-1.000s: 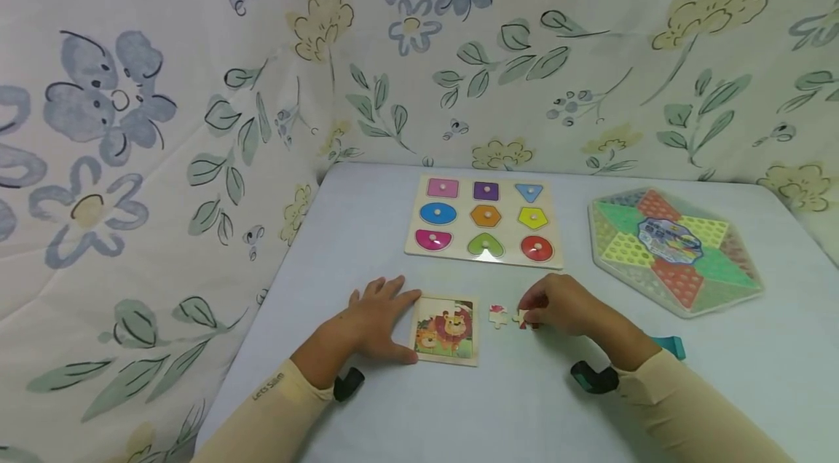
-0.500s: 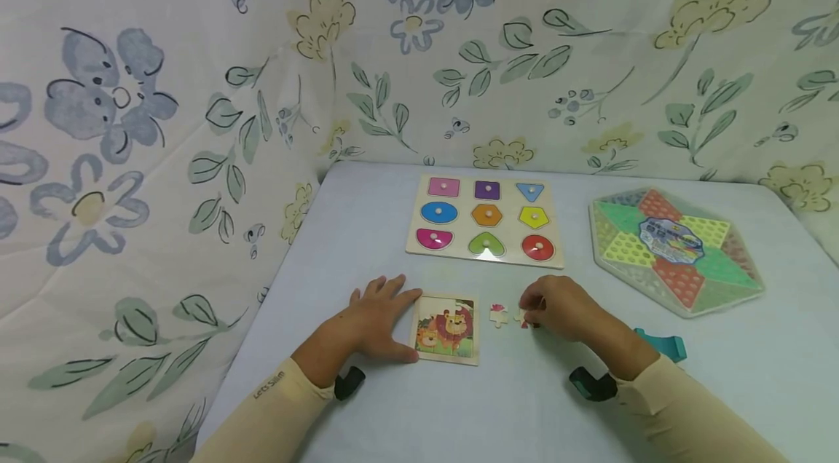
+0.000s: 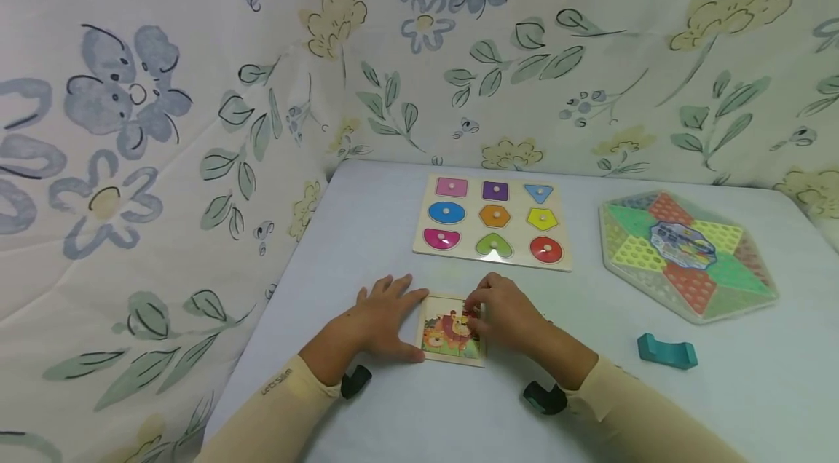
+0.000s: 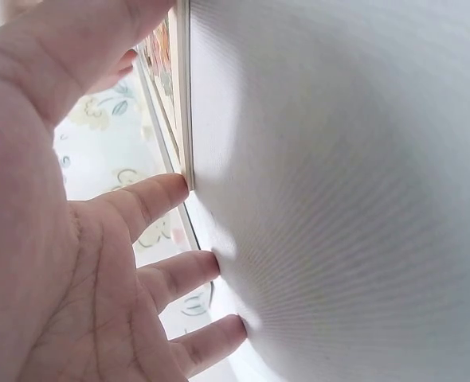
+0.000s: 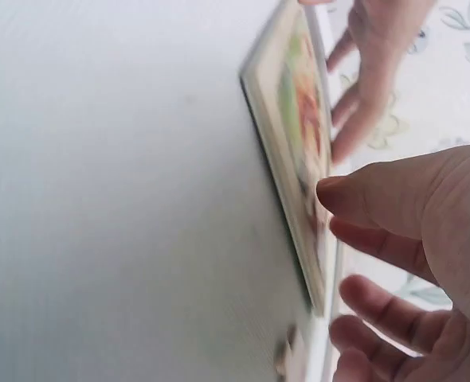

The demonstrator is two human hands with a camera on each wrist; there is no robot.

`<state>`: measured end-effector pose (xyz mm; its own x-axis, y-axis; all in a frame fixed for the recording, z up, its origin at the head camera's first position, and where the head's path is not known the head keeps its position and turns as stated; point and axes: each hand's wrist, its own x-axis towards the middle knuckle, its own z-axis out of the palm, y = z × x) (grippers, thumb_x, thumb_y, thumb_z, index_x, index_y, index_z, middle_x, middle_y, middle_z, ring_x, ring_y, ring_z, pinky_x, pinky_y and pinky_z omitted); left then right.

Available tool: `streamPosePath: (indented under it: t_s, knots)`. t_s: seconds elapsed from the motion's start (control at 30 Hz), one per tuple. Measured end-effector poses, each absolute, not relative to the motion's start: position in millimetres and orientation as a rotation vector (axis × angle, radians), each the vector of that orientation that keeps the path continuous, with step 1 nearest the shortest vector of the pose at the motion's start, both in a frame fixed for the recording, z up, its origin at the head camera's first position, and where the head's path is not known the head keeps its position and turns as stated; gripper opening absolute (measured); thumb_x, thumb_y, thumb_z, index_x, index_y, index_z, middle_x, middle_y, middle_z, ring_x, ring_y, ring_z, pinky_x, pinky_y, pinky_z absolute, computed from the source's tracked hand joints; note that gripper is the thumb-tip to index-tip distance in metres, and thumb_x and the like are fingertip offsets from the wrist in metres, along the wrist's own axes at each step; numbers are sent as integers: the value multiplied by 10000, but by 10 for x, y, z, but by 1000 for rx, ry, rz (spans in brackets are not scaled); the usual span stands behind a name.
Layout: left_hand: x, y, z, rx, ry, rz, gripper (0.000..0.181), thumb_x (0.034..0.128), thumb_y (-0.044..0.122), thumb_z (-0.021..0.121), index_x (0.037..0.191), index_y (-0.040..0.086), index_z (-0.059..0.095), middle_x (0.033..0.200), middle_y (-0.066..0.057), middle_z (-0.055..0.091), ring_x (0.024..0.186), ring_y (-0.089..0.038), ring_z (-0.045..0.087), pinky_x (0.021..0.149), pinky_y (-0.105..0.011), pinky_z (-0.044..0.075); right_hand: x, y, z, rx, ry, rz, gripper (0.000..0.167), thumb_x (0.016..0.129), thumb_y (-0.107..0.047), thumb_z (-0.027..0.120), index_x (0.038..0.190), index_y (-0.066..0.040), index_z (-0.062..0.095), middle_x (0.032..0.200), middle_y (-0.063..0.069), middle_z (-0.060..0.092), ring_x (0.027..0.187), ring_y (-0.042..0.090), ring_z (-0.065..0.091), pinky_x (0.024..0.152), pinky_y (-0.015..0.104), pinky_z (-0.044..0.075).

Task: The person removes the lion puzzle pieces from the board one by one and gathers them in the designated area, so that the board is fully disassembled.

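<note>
A small wooden jigsaw tray [image 3: 452, 359] with a lion picture lies on the white table; the upper left of its recess shows bare wood. My left hand [image 3: 383, 321] is spread at the tray's left side, forefinger and thumb touching its edge near the corners. Over the tray's upper right is my right hand [image 3: 507, 314], thumb and forefinger bent and slightly apart, close to the picture. No piece shows between them in the right wrist view. A loose jigsaw piece [image 5: 295, 354] lies on the table beside the tray, mostly hidden by the right hand in the head view.
A peg board of coloured shapes [image 3: 494, 215] lies behind the tray. To the back right is a star-patterned Chinese checkers board [image 3: 688, 255]. A teal curved block [image 3: 667, 351] sits right of the right forearm. A floral cloth [image 3: 419, 84] hangs behind the table.
My right hand has left the loose jigsaw pieces and moved left to the tray's upper right. The teal block is now uncovered. My left hand stays by the tray; the view has shifted slightly.
</note>
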<state>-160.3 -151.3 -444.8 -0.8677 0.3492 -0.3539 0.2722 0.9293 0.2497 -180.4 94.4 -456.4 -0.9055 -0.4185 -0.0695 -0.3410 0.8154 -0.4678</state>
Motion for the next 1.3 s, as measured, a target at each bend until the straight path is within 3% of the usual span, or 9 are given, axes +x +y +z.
streamPosePath:
  t_s: [0.17,0.37,0.6,0.77,1.03,1.3]
  knots:
    - [-1613,-1486,-4458,461,2682,248,1042,712,658,826,1586,326,364,1694,-60,241,1538,-406,192,1162,-727,238,-1768,875,-4598,-567,2846,-654,101,823,-208,857,902,-211,794,1003,-9,575,969,165,489,761,265,517]
    - [-1617,-1472,-4460,475,2683,241,1045,713,661,824,1587,325,361,1695,-62,240,1537,-409,195,1160,-727,242,-1708,868,-4587,-594,2897,-641,121,816,-194,872,883,-203,772,1038,-5,614,1014,175,506,840,299,536]
    - [-1621,-1459,-4481,482,2690,226,1045,713,663,824,1587,325,362,1692,-65,244,1535,-410,201,1157,-727,247,-1672,889,-4555,-648,2957,-675,279,834,-135,857,1095,-170,762,1015,-9,655,978,161,584,869,323,576]
    - [-1624,-1455,-4487,477,2682,234,1042,717,655,826,1588,325,359,1695,-67,238,1538,-414,193,1158,-732,238,-1703,975,-4445,-514,2850,-851,225,883,-117,808,1101,-164,775,951,-51,642,897,116,596,820,293,580]
    - [-1620,-1468,-4477,457,2685,231,1053,703,634,840,1587,326,358,1696,-63,234,1536,-408,191,1158,-729,245,-1806,1484,-4254,-434,2750,-944,244,904,-120,785,1147,-100,763,964,-23,712,845,141,615,737,261,584]
    - [-1617,-1508,-4455,453,2685,248,1046,708,635,842,1585,313,370,1694,-75,242,1536,-426,195,1151,-747,231,-1862,2192,-4327,-350,2631,-830,139,901,-129,781,1040,-131,775,914,-21,679,849,171,583,709,276,528]
